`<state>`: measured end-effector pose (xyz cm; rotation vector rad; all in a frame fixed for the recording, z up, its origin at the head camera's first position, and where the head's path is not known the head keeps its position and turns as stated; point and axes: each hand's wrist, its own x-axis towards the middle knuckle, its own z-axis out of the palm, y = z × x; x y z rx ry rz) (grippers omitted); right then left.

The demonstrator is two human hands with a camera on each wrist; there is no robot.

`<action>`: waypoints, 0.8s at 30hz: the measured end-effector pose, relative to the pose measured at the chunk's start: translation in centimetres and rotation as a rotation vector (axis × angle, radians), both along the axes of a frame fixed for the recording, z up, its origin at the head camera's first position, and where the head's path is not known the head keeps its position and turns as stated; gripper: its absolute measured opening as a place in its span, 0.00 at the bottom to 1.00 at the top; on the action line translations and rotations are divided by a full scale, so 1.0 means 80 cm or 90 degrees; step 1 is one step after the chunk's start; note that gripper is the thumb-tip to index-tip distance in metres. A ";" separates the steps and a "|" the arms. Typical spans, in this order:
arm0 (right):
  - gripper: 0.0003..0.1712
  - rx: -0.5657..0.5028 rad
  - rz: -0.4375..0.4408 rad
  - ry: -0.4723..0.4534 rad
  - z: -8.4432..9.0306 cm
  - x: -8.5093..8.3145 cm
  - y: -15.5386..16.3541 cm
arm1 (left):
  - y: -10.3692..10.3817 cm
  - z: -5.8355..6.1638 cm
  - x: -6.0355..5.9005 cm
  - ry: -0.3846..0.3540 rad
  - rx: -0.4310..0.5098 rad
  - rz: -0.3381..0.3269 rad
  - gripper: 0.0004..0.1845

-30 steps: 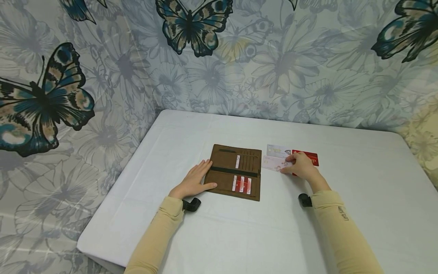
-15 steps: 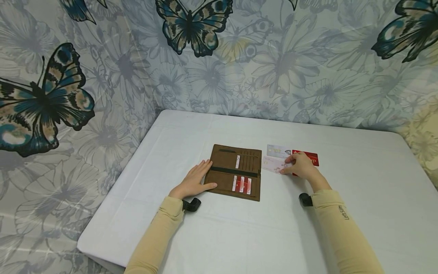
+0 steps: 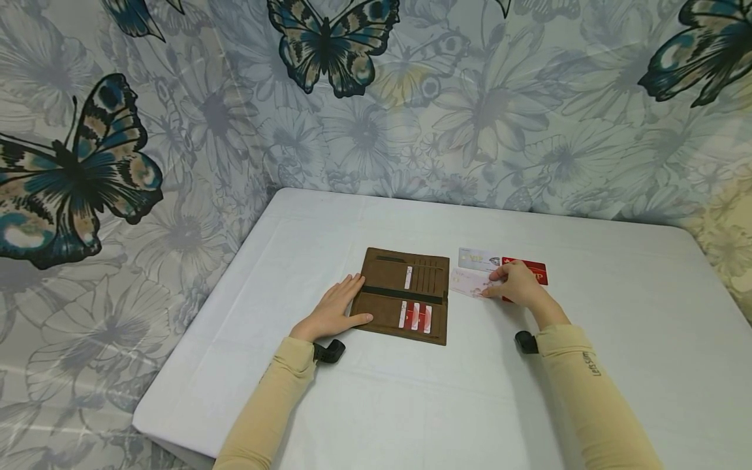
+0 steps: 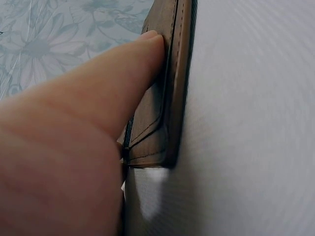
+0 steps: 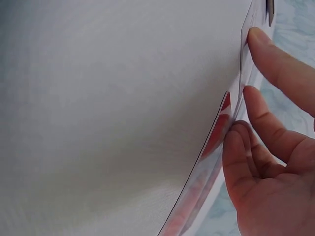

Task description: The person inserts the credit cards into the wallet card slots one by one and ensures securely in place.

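A brown bifold wallet [image 3: 382, 318] lies unfolded on the table, with several red and white cards showing in its slots. My left hand [image 3: 331, 308] rests with extended fingers on its left edge. In the left wrist view, the thumb [image 4: 142, 54] lies over the wallet's pocket layers [image 4: 147, 105]. To the right, my right hand [image 3: 519, 287] pinches a pale pink card [image 3: 464, 281] between thumb and fingertips. The right wrist view shows the card [image 5: 245, 64] low over the cloth. Behind it lies a silvery card [image 3: 474, 258]; a red card [image 3: 536, 269] is partly covered by my hand.
A white cloth covers the table [image 3: 411, 405]. A wall with butterfly and flower prints [image 3: 364, 130] stands behind it and on the left. Black wrist cameras [image 3: 330, 351] sit at both cuffs. In the right wrist view, a red-patterned card [image 5: 215, 137] lies below the fingers.
The right hand and the pale pink card shift only very slightly; the right cuff edges a little to the right. The left hand, wallet and other cards stay put.
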<state>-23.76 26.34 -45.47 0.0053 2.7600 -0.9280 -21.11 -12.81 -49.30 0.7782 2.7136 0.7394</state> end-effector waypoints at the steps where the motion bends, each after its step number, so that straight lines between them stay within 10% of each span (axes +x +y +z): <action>1: 0.23 -0.001 0.000 0.000 -0.001 0.000 0.000 | 0.000 0.000 0.000 0.000 0.001 0.000 0.46; 24: 0.25 0.010 0.035 0.006 0.004 0.003 0.000 | 0.000 0.002 0.001 -0.011 -0.006 0.005 0.46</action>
